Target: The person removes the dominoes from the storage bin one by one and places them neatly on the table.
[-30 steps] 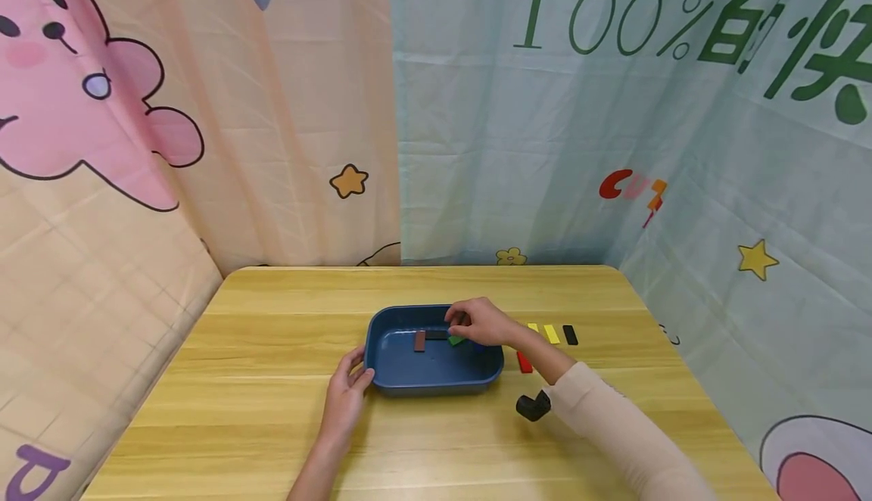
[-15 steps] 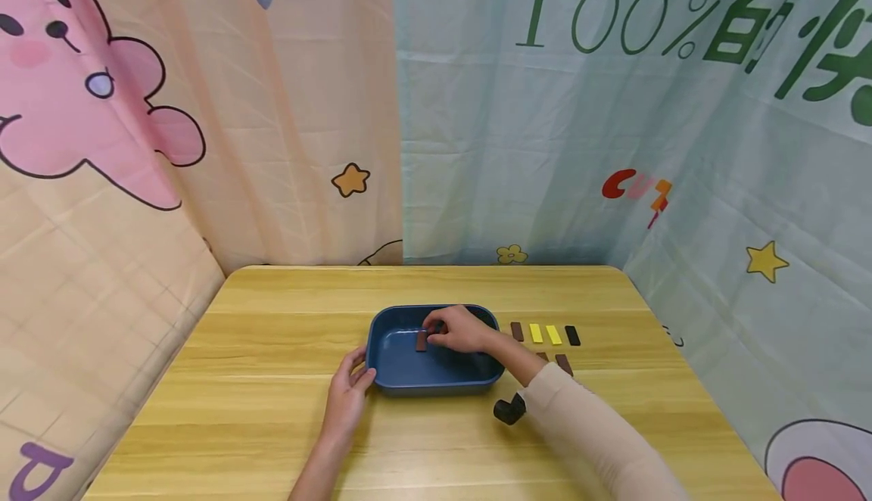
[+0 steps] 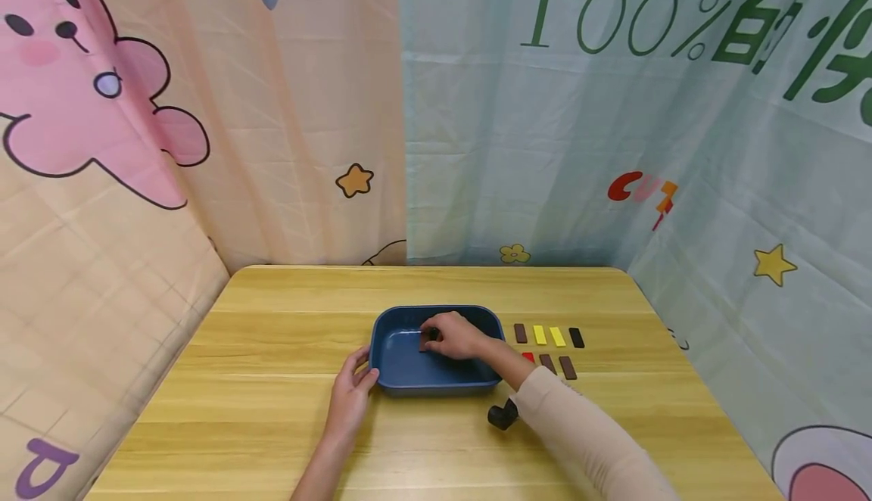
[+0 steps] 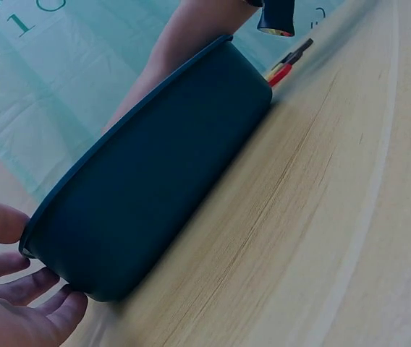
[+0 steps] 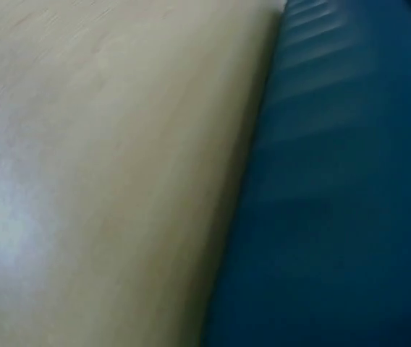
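A blue plastic tray (image 3: 436,391) with raised sides stands on the wooden table. My left hand (image 3: 352,393) grips its left end, thumb at the rim and fingers against the outer wall, as the left wrist view of the tray (image 4: 155,166) also shows. Over the tray's floor, my right hand (image 3: 455,337) has its thumb and forefinger around a small brown block (image 3: 424,341). Other small blocks seen earlier in the tray are hidden by this hand. Only the tray's outer wall (image 5: 336,217) and tabletop appear in the right wrist view.
Right of the tray lie small flat blocks: a brown one (image 3: 521,333), a yellow one (image 3: 540,335), another yellow one, a black one (image 3: 577,337), a partly covered red one (image 3: 528,357) and two more brown ones. A black wrist camera (image 3: 502,415) hangs below the right sleeve.
My right hand has moved left inside the tray, from over the green block to the brown block. The left hand stays at the tray's left end.
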Tool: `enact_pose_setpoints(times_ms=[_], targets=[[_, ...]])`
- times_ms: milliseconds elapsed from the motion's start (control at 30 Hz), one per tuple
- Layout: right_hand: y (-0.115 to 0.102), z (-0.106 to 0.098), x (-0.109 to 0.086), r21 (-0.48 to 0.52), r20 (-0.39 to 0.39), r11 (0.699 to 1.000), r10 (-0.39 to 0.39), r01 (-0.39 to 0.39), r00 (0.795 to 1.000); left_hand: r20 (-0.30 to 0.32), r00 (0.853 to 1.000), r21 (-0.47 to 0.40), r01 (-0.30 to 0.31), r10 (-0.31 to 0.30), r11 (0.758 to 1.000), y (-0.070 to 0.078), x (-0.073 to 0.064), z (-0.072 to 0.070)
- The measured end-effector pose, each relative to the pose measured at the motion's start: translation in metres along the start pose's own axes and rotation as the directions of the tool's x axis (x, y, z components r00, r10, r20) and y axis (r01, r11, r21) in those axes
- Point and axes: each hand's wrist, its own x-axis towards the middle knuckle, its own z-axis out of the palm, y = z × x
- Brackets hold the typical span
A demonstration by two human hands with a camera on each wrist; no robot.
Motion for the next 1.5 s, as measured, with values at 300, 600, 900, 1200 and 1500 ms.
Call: enact_pose_setpoints(times_ms=[300,600,900,1200,1500], targets=[[0.004,0.004,0.002,0.002,-0.003,1.0,-0.014,0.014,1.0,0.007,1.0,0.004,-0.004,0.004,1.0,0.0,0.0,0.0],[0.008,0.001,0.0,0.087,0.013,0.994,-0.064,0.062,0.998,0.01,1.0,0.018,-0.011,0.011,1.0,0.0,-0.002,0.001],[0.01,-0.002,0.0,0.052,0.034,0.992,-0.113,0.111,0.993,0.007,1.0,0.014,-0.015,0.015,1.0,0.003,-0.002,0.001],[0.009,-0.006,0.002,-0.019,0.107,0.981,-0.192,0.195,0.975,0.013,1.0,0.003,-0.017,0.017,1.0,0.004,-0.002,0.0],[0.007,-0.007,0.001,0.121,0.086,0.989,-0.092,0.081,0.992,0.009,1.0,0.019,-0.019,0.018,1.0,0.002,-0.002,-0.001]])
